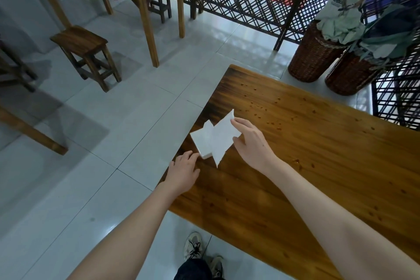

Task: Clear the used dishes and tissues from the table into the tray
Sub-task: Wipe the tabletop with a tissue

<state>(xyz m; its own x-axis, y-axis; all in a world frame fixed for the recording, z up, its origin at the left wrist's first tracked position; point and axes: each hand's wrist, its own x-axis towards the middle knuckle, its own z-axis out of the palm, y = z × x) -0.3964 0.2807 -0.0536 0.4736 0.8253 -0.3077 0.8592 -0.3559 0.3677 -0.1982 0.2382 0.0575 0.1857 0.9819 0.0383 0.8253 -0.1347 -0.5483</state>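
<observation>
- Hands meet at the left edge of the wooden desk (318,166), both bare forearms reaching forward from the bottom of the view.
- The right hand (250,141), wrist bent and palm turned leftward, pinches a white tissue sheet (221,141) by its right edge between thumb and forefinger; the sheet spreads out to that hand's left.
- The left hand (184,170), knuckles up and fingers bent, has its fingertips against the near corner of a folded tissue stack (200,143); whether it pinches or merely presses cannot be told.
- The stack lies just ahead of the left hand, partly under the sheet.
- Crumbs (272,123) dot the wood beyond the right hand.
</observation>
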